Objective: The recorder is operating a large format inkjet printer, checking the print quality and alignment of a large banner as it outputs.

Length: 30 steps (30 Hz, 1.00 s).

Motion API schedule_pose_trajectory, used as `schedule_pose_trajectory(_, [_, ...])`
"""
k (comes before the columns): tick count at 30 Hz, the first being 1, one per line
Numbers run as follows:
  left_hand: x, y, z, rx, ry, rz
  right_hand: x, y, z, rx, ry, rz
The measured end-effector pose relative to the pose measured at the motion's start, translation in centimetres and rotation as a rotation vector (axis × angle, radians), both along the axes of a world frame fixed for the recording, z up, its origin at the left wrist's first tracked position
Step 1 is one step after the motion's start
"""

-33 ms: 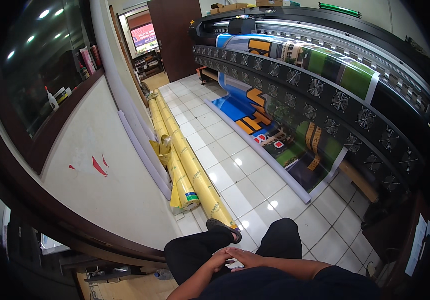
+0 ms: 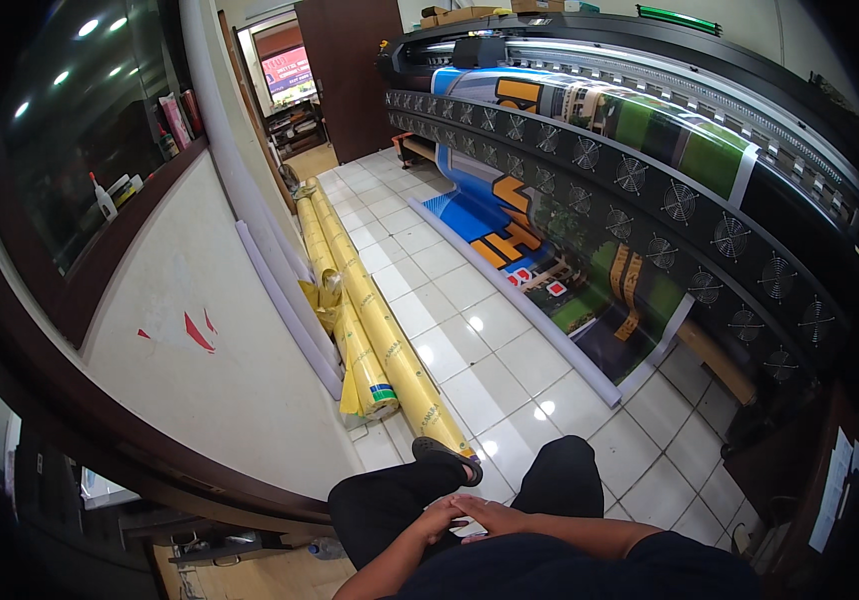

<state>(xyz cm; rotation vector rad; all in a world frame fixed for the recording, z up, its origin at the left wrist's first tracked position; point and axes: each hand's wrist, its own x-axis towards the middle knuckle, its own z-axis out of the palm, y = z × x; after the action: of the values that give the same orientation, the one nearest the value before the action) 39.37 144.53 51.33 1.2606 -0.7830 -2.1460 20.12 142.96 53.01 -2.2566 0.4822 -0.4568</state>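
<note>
My left hand [image 2: 438,519] and my right hand [image 2: 490,515] meet over my lap, fingers closed and laid against each other. No held thing shows in either hand; a small pale patch shows in the gap between them, and I cannot make out what it is. Ahead to the right stands a wide black large-format printer [image 2: 610,155]. Out of it comes a printed banner [image 2: 525,215] with blue, green and orange areas. Its lower part hangs to the floor, where a pale roll [image 2: 540,320] lies along its edge. Both hands are well apart from these.
Long yellow-wrapped rolls [image 2: 375,320] lie on the white tiled floor [image 2: 490,350] along the left wall. Pale tubes [image 2: 285,300] lean beside them. A dark sandal [image 2: 447,461] is on my foot. Behind is a brown door [image 2: 350,80]; papers [image 2: 835,490] are at far right.
The dark carriage on the printer's rail sits very slightly farther left. My hands have not moved.
</note>
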Motion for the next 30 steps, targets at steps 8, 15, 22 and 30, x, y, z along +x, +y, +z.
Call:
schedule_pose_trajectory(8, [0.1, -0.1, -0.9, -0.001, 0.007, -0.005, -0.2, 0.0, 0.6, 0.029, 0.027, 0.003])
schedule_pose_trajectory(15, [0.0, -0.3, -0.9, -0.002, 0.005, -0.017, -0.3, -0.1, 0.3, 0.021, 0.003, 0.008])
schedule_pose_trajectory(22, [0.1, -0.1, -1.2, 0.006, 0.012, 0.014, -0.3, -0.1, -0.8, 0.041, 0.029, 0.002])
schedule_pose_trajectory(30, [0.1, -0.2, -1.0, -0.001, 0.012, 0.002, -0.3, 0.0, -0.5, 0.04, 0.003, 0.005])
